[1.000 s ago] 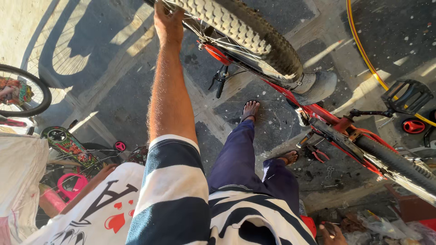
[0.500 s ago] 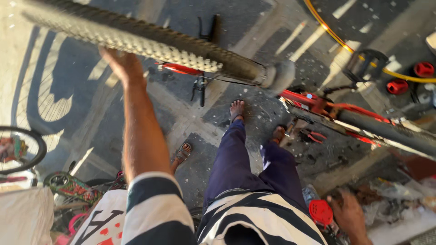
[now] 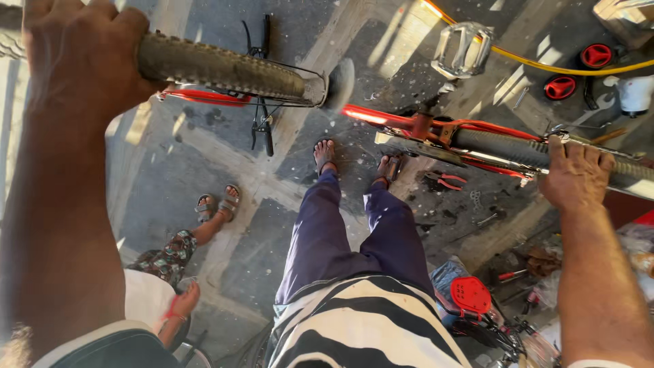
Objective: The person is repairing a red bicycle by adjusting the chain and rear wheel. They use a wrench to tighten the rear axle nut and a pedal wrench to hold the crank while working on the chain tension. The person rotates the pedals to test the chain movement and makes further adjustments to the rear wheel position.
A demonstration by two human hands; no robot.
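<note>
One red bicycle frame (image 3: 436, 129) hangs upturned above the concrete floor (image 3: 204, 170), held up by both hands. It carries two knobby tyres. The left hand (image 3: 82, 58) wraps its fingers (image 3: 126, 27) firmly over the front tyre (image 3: 225, 68) at the upper left; the right hand (image 3: 575, 174) is clenched over the rear tyre (image 3: 504, 146) at the right. One silver pedal (image 3: 463, 48) sticks up near the top of the frame.

Below the bicycle, between the two wheels, stand the person's own two sandalled feet (image 3: 325, 155), in dark blue trousers. To the left, another person's two sandalled feet (image 3: 218, 204) stand close by.

On the floor lie one pair of red-handled pliers (image 3: 443, 180), two red round caps (image 3: 575, 71) at the upper right, and one yellow hose (image 3: 545, 67) curving past them. A red perforated pedal (image 3: 470, 296) sits by the right leg.
</note>
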